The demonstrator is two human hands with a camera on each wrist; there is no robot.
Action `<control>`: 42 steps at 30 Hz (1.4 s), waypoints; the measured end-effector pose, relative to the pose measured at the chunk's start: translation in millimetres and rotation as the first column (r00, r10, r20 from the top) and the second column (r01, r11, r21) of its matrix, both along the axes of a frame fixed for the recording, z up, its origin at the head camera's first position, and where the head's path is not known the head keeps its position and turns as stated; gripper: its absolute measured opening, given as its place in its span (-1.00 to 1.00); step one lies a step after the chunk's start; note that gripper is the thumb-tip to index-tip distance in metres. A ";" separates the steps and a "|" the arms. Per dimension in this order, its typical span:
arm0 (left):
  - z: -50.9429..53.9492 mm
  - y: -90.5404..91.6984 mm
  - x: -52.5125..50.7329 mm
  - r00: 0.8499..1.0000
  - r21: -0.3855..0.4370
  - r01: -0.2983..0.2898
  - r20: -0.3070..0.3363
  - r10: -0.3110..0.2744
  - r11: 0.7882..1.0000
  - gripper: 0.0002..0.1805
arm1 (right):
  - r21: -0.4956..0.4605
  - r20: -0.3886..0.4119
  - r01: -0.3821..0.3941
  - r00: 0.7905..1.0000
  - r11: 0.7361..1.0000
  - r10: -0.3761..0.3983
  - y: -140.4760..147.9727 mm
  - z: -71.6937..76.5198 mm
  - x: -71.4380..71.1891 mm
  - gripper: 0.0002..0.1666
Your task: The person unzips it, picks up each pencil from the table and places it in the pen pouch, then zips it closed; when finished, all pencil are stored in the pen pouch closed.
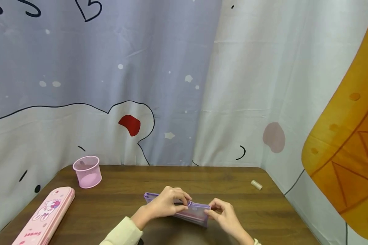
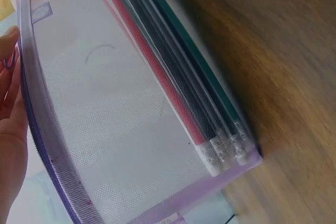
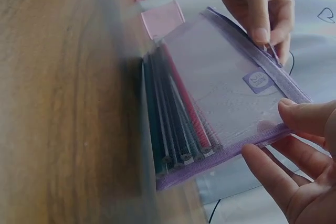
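Note:
A purple mesh zipper pouch point(image 1: 191, 214) is held up on its long edge above the table, its zipper along the top. Through the mesh show several pencils point(image 2: 157, 66), red, dark and green, with white erasers at one end, lying along the bottom. My left hand point(image 1: 168, 202) pinches the zipper pull point(image 3: 273, 53) between thumb and fingers, partway along the zipper. My right hand point(image 1: 224, 216) grips the pouch's right upper corner, thumb on the near side. In the left wrist view, the zipper edge looks parted below the left hand.
A pink cup point(image 1: 88, 173) stands at the table's back left. In front of it lies a pink pencil case point(image 1: 46, 216) with a rabbit picture. A small pale cylinder point(image 1: 256, 184) lies at the back right of the wooden table point(image 1: 122, 190). A printed curtain point(image 1: 171, 85) hangs behind.

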State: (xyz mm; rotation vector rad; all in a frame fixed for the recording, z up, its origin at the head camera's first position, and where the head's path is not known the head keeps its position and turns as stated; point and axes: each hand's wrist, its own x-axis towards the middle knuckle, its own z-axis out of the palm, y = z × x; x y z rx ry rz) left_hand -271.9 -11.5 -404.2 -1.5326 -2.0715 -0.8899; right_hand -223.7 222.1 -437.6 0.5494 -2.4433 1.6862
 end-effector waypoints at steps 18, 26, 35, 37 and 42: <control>-2.4 -49.1 -6.1 1.000 0.062 -0.013 -0.020 0.015 0.998 -0.93 | 0.015 -0.030 -0.105 0.994 0.994 0.106 2.1 2.9 -9.9 -0.79; -7.5 -87.7 -4.4 0.996 0.109 -0.060 -0.062 0.067 0.992 -0.85 | 0.038 0.010 -0.076 0.997 0.996 0.076 12.6 0.0 -8.4 -0.79; -8.9 -115.6 5.0 0.988 0.164 -0.092 -0.104 0.110 0.982 -0.77 | 0.046 -0.022 -0.063 0.998 0.997 0.064 8.4 0.0 -10.0 -0.80; -7.9 -120.3 7.5 0.987 0.176 -0.106 -0.101 0.125 0.979 -0.73 | 0.040 -0.029 -0.056 0.998 0.998 0.057 8.0 1.8 -10.1 -0.81; 3.7 -124.6 20.8 0.986 0.193 -0.129 -0.083 0.147 0.973 -0.69 | 0.042 -0.051 -0.056 0.997 0.998 0.058 9.7 4.5 -10.2 -0.83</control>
